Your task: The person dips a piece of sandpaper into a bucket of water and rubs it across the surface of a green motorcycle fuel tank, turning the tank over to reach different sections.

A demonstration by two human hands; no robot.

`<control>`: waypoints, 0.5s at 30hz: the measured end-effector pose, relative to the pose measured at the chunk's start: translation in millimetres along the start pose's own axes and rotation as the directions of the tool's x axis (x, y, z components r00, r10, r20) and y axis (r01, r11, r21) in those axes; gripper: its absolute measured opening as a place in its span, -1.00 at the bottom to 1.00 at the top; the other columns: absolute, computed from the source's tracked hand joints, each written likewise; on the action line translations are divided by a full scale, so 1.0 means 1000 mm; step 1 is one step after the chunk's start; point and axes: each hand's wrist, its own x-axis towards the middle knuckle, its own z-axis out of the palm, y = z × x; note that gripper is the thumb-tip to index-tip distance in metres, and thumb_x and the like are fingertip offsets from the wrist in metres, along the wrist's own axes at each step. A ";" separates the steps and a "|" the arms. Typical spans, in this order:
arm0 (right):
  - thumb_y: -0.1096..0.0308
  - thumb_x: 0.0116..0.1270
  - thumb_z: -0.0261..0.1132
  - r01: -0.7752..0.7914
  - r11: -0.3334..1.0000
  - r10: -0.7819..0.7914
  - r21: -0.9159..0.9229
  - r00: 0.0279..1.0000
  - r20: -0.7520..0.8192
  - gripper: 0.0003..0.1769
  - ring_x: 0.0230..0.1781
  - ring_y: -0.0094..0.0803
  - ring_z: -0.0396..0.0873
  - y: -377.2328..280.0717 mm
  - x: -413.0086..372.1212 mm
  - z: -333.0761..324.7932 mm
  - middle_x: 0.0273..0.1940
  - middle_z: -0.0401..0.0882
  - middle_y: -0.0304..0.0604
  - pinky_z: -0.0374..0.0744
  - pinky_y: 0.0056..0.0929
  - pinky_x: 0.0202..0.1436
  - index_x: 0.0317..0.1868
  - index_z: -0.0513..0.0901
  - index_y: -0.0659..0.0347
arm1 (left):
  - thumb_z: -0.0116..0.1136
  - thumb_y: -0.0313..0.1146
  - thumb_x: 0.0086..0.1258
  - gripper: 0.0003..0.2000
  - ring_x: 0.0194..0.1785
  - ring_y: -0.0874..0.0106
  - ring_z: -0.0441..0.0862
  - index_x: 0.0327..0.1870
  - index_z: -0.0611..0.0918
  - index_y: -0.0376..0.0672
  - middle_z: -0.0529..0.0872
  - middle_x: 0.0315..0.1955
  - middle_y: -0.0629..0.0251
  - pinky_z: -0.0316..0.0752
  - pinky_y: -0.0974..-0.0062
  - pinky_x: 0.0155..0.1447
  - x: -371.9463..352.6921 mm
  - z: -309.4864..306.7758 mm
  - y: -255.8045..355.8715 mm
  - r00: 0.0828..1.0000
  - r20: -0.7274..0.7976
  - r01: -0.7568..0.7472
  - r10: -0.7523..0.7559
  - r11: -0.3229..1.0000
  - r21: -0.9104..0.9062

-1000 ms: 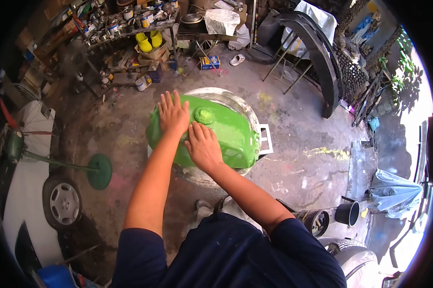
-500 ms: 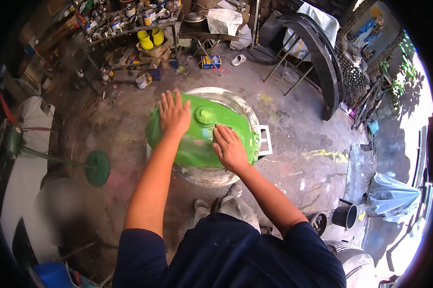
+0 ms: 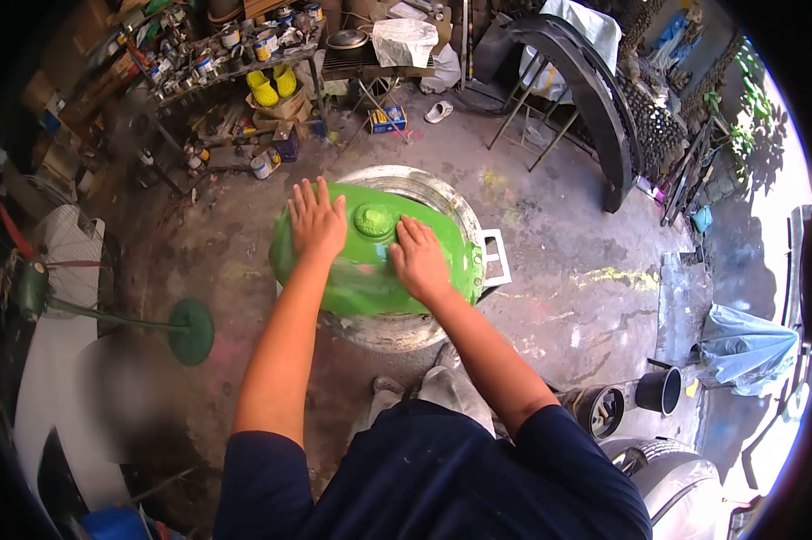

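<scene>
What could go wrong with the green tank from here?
The green tank rests across a round support, so uneven pressure from the left hand and right hand might shift or rock it.

The right hand's fingertips lie close beside the raised cap; sliding toward it could catch them.

The person's shoes are near the base of the support, so a misstep could perhaps jolt it.

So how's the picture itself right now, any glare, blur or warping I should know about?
Head view: sunlight washes out the right edge, beyond the pale blue cover; the upper left is dim. Head view: a round smudge blurs the area below the green fan base. Head view: wide-angle bending, black corners; the green tank reads fairly clearly.
</scene>
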 end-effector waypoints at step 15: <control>0.22 0.49 0.20 0.278 0.960 -0.280 0.035 0.952 0.120 -0.46 0.48 0.02 0.35 -0.031 -0.029 -0.016 0.42 0.44 0.11 0.27 -0.02 0.58 0.36 0.50 0.38 | -0.30 0.08 0.69 -0.35 0.69 0.01 0.00 0.62 0.22 -0.16 0.17 0.61 -0.07 -0.12 0.04 0.71 0.000 0.000 -0.003 1.000 -0.008 -0.017 0.017 1.000 -0.011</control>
